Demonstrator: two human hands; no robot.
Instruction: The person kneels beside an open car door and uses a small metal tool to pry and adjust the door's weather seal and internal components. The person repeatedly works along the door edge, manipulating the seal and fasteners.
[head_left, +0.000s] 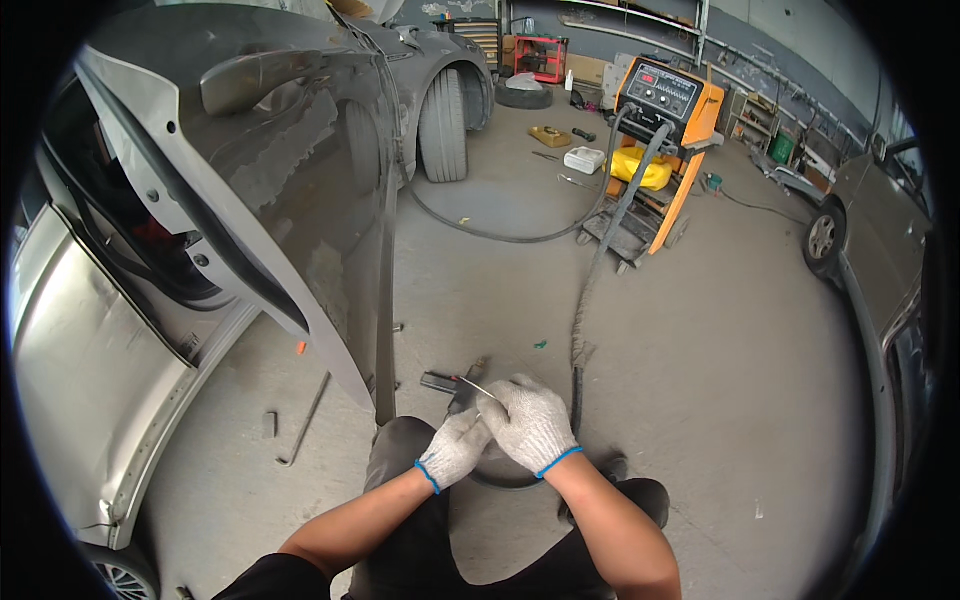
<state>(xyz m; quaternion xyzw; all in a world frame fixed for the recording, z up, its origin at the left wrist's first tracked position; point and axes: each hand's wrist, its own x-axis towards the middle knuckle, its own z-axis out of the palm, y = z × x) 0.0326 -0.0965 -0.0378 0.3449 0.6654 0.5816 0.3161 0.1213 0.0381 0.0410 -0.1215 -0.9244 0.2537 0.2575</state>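
Note:
Both my hands wear white knit gloves with blue cuffs and meet in front of my knees. My right hand (527, 420) is closed, fingers curled inward, on a thin light metal rod (479, 388) that sticks out to the upper left. My left hand (456, 450) is closed right beside it, fingertips against the right hand; what it pinches is hidden. Just beyond the gloves is a dark gun-shaped tool (464, 398) with a black part (438, 383), partly covered by my hands. Whether it is held or lies on the floor, I cannot tell.
A grey car door (340, 230) stands open close on my left. Ahead, an orange wheeled machine (665, 105) trails a thick cable (578, 330) toward me. An L-shaped metal bar (305, 420) and a small block (269, 425) lie on the floor. Another car (880, 220) is at right.

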